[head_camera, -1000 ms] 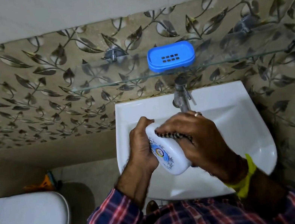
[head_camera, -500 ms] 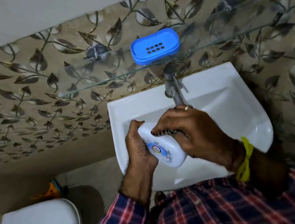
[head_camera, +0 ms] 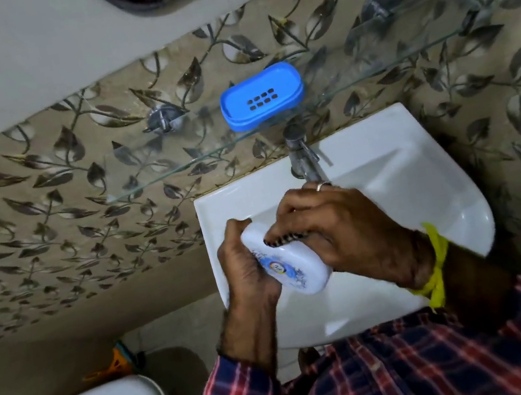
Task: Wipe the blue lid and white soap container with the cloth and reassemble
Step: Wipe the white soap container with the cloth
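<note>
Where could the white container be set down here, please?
The glass shelf is bare left of the blue lid, up to its metal bracket. The sink rim right of the tap is free. The basin's middle is crowded by both hands.

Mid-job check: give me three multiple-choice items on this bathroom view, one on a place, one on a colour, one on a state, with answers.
1. Where is the blue lid?
A. on the glass shelf
B. in the sink
C. on the toilet

2. What colour is the band on the right wrist?
A. red
B. yellow
C. green

3. How is the white soap container held?
A. lying in the sink
B. one hand
C. both hands

Answers: 1 A, it sits on the shelf above the tap. 2 B, yellow shows at the wrist. 3 C, left hand and right hand both grip it.
</note>
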{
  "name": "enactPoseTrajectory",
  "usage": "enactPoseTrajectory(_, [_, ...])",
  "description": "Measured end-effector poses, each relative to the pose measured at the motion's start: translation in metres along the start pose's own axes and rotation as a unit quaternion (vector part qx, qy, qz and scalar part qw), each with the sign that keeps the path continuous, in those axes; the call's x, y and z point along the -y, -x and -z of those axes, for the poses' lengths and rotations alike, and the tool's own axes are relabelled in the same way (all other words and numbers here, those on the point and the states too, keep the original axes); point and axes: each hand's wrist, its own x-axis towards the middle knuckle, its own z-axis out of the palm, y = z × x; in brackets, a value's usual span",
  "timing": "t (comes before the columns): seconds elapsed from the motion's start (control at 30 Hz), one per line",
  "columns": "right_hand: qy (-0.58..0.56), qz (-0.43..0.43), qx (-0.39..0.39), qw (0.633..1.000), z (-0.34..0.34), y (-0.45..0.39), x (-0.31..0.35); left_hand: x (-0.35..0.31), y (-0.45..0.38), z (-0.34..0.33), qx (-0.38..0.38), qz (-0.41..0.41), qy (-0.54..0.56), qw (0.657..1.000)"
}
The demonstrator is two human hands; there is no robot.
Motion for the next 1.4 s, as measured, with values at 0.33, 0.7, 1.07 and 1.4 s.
enactPoseTrajectory(0.33, [0.008,0.025,-0.07,0.997,-0.006,0.011,-0.005,-0.016,0.0,-0.004,0.014,-0.015,0.044,0.999])
enactPoseTrajectory(0.7, [-0.172,-0.037,-0.18,0.968,-0.027,0.033,-0.01,-0.005,0.007,-0.006,-0.035,-0.078,0.089,0.992])
enactPoseTrajectory(1.07, [-0.2,-0.086,-0.049,0.975,0.023,0.01,-0.02,-0.027,0.013,0.022,0.142,-0.364,-0.536,0.748])
enactPoseTrajectory(1.4, [-0.129,-0.076,0.004,0.989,0.038,-0.009,-0.006,-0.019,0.016,-0.019,0.068,-0.321,-0.704,0.63])
